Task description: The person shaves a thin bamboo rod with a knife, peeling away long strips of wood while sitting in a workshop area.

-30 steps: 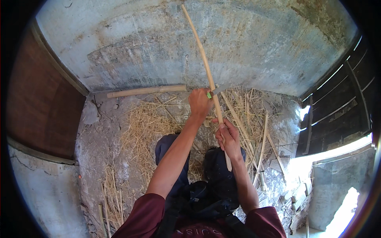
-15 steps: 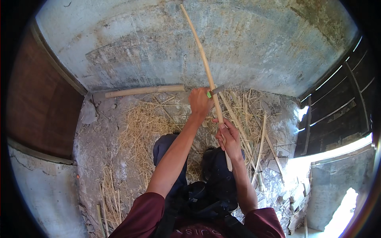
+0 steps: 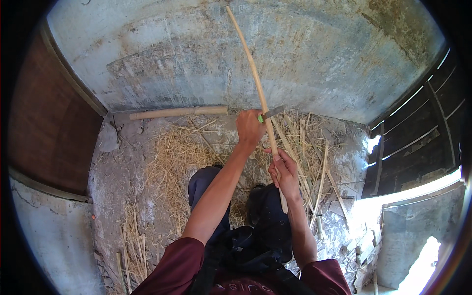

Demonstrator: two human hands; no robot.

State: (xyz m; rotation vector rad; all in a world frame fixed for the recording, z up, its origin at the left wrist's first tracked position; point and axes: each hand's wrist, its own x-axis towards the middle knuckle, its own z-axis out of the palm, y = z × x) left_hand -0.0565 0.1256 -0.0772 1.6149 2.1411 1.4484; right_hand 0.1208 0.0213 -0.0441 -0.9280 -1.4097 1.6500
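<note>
Reaching slightly farther right than half a second ago, the grey metal blade of the green-handled knife (image 3: 274, 112) is crossing the long, slender, pale tan bamboo-like strip (image 3: 253, 69), while my two hands are keeping almost the same places. My left hand (image 3: 250, 130) is curling its fingers closely about the knife's handle, leaving just a bit of green showing at their upper right. Below and to the right of those fingers, my right hand (image 3: 286, 173) is closing on the strip, with the thumb lying along it. From my right fingers the strip is running up just beside the left ones, its far end standing out well beyond them; its lower end is jutting out below my right fingers, over my dark-trousered knee (image 3: 268, 202). Thin, straw-coloured shavings (image 3: 172, 157) are covering the ground left of my left fingers, and a thick, round, tan pole (image 3: 179, 113) is lying beyond them, at the foot of the stained blue-grey wall (image 3: 172, 73). Loose, narrow, pale sticks (image 3: 320, 182) are lying to the right of my right fingers.
</note>
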